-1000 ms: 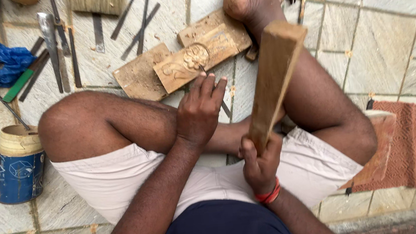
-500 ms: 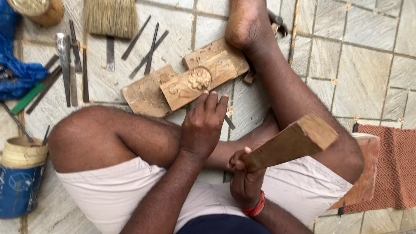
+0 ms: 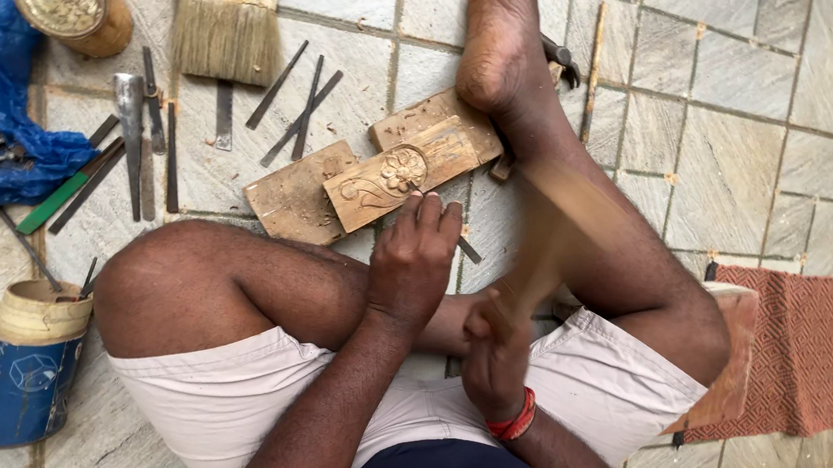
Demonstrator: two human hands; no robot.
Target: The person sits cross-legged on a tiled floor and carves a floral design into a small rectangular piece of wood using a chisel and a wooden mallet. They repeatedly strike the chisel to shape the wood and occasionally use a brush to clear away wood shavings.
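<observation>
On the tiled floor (image 3: 747, 105), a carved wooden block (image 3: 411, 171) lies pinned under the person's foot (image 3: 506, 55) so it cannot slide. Toward the person from that block, the right hand (image 3: 497, 367) grips a blurred wooden mallet (image 3: 562, 226). The left hand (image 3: 414, 264) sits cupped at the block's near edge — probably steadying a chisel (image 3: 468, 250), mostly hidden. Spare chisels (image 3: 294, 99) lie beyond the block.

On the tiled stone floor (image 3: 759, 134) we see the carved rectangular wooden block (image 3: 411, 169) lying across a plain wooden board (image 3: 293, 197), just beyond our left hand (image 3: 417, 264). Left of them lie loose metal chisels (image 3: 142, 138), with a flat bristle brush (image 3: 226, 35) behind. Our right hand (image 3: 493, 363) sits nearer us, and the woven red mat (image 3: 808, 350) lies far right.
</observation>
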